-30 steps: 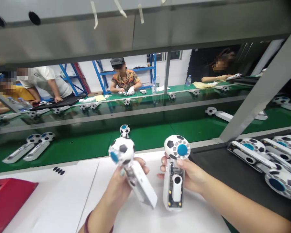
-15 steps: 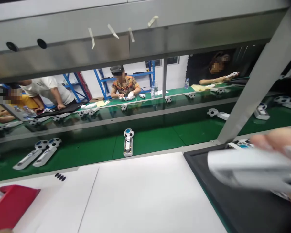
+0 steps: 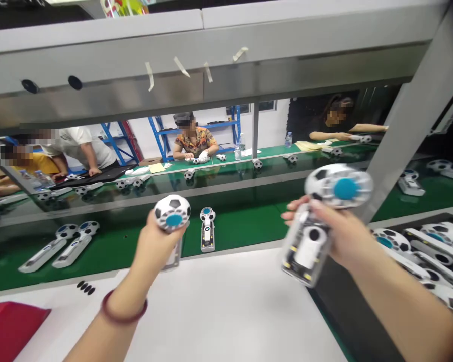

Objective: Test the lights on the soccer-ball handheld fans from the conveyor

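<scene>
My left hand [image 3: 156, 239] is closed around the neck of a handheld fan with a soccer-ball head [image 3: 172, 213] and a blue centre. Its handle is mostly hidden behind my fingers, above the edge of the white board. At the right, my right hand [image 3: 342, 234] grips a second soccer-ball handheld fan [image 3: 305, 249], tilted, with the inside of its handle exposed. Between the two hands, a similar fan [image 3: 207, 231] lies on the green conveyor belt [image 3: 241, 221].
White boards [image 3: 226, 311] cover the bench in front of me. A black tray [image 3: 347, 301] with several fans stands at the right, and a red bin [image 3: 13, 327] at the left. A metal shelf beam [image 3: 226, 70] crosses above. Co-workers sit beyond the belt.
My left hand has come up from the lower left and now holds a fan. My right hand has moved left from above the black tray with its fan. The view has shifted slightly.
</scene>
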Demonstrator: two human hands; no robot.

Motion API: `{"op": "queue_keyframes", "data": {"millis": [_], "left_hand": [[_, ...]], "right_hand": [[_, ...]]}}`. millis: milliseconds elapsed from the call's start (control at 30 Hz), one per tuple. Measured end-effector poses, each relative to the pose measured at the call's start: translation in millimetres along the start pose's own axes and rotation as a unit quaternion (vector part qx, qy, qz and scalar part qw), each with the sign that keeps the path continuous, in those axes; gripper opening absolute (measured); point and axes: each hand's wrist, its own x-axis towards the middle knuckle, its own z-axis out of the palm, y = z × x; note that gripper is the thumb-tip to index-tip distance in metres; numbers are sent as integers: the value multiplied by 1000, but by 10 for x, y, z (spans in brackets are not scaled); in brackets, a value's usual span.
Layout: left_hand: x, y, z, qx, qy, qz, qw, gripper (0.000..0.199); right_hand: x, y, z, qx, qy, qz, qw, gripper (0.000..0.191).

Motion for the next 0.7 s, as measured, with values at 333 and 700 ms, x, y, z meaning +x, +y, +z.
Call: {"op": "queue_keyframes", "data": {"millis": [333,700], "left_hand": [[835,-424,594,143,-90,31,985,74],[76,-104,1642,97,-281,-115,948,47]], "right_hand": [[1226,868,-72,-295,55,-5,954,87],[878,1199,552,-206,-36,58,976,43]]}}
